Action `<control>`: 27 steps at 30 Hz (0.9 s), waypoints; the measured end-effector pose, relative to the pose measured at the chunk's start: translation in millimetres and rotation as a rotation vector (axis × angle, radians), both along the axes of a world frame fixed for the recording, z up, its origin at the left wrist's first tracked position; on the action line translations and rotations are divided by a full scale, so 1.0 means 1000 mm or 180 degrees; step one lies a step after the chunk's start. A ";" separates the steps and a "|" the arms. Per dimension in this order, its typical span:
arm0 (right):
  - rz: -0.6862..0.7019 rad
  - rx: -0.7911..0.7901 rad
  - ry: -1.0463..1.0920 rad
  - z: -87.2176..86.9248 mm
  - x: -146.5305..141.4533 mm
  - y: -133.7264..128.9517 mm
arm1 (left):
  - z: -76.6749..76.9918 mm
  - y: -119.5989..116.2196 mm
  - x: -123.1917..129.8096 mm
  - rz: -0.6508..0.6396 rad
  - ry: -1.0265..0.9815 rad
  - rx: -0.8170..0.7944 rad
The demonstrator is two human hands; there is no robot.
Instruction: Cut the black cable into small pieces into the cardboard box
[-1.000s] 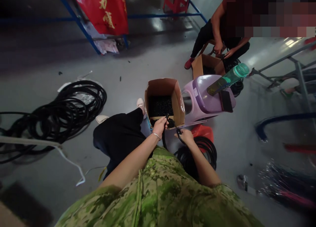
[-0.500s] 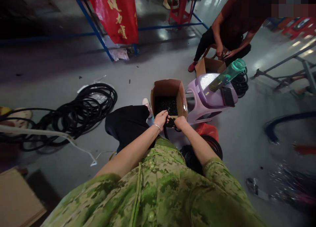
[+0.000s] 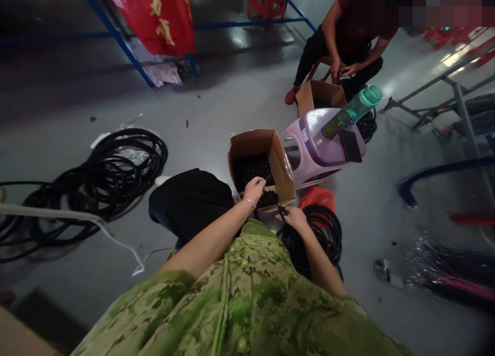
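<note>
Over the near edge of an open cardboard box [image 3: 285, 183], the fingers of my left hand [image 3: 255, 192] are pinched together. A thin, shiny sliver shows at its fingertips, too small to name. Small black pieces [image 3: 251, 169] lie in the box, more of them in its near part. My right hand [image 3: 297, 219] is closed round a black hose [image 3: 283, 211], just outside the box's near right corner. Below that hand, a coil of black hose [image 3: 325, 232] lies on the floor beside a red plastic bag [image 3: 317, 200].
A purple stool [image 3: 315, 142] right of the box carries a green bottle [image 3: 353, 111] and a dark phone [image 3: 351, 146]. Beyond it a seated person [image 3: 348, 41] works over another cardboard box [image 3: 317, 95]. More black hose [image 3: 116, 165] lies coiled at left.
My right hand has moved away from the left hand, to the right and toward me, off the box's edge. My left hand stays over the box. The whole view has shifted slightly.
</note>
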State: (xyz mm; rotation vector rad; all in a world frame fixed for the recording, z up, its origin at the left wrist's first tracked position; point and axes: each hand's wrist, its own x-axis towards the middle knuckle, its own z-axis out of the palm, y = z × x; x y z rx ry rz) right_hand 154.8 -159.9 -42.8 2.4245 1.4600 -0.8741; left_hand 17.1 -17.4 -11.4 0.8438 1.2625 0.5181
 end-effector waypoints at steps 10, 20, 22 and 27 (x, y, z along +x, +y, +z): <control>-0.0425 0.0761 0.0825 -0.007 -0.014 0.009 | -0.022 0.015 -0.016 -0.0158 0.0056 0.0092; -0.0965 0.0926 0.1428 -0.010 -0.028 0.020 | -0.028 0.021 -0.017 -0.0773 0.0399 0.0986; -0.1035 0.0992 0.1511 -0.011 -0.030 0.022 | -0.027 0.022 -0.017 -0.0960 0.0514 0.1126; -0.1098 0.0997 0.1659 -0.011 -0.034 0.032 | -0.021 0.026 -0.021 -0.1235 0.0602 0.0975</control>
